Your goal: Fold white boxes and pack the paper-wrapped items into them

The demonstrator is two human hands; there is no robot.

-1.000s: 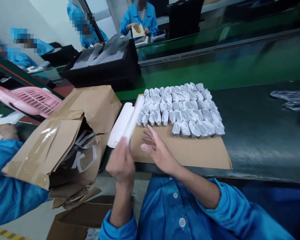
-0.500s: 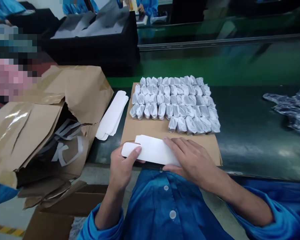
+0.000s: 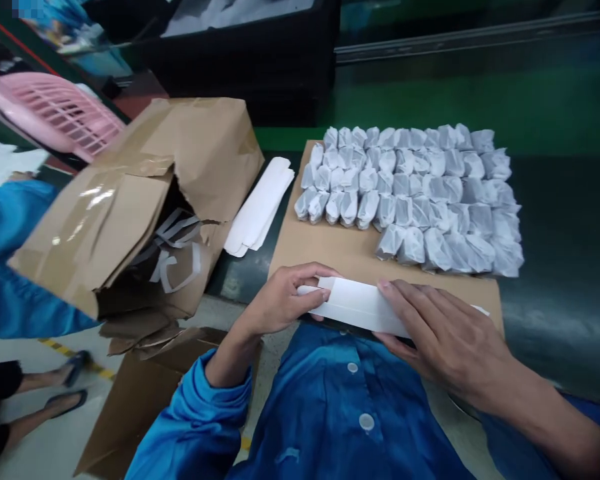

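A flat white carton blank (image 3: 363, 307) lies across the near edge of a brown cardboard sheet (image 3: 330, 250). My left hand (image 3: 283, 300) pinches its left end flap, fingers curled round it. My right hand (image 3: 443, 333) rests on its right part with fingers pressed on the card. Several rows of small white wrapped packets (image 3: 420, 193) cover the far half of the sheet. A stack of more white blanks (image 3: 260, 207) lies just left of the sheet.
A torn brown cardboard box (image 3: 145, 193) with white strips inside stands at the left. A pink plastic basket (image 3: 60, 110) and a black bin (image 3: 250, 47) are behind it. Another person's blue sleeve (image 3: 10, 267) and feet show at the left. A green conveyor runs behind.
One second ago my left hand lifted a blank from the stack. Both hands brought it down onto the near edge of the sheet, and my left fingers now curl over its end flap.
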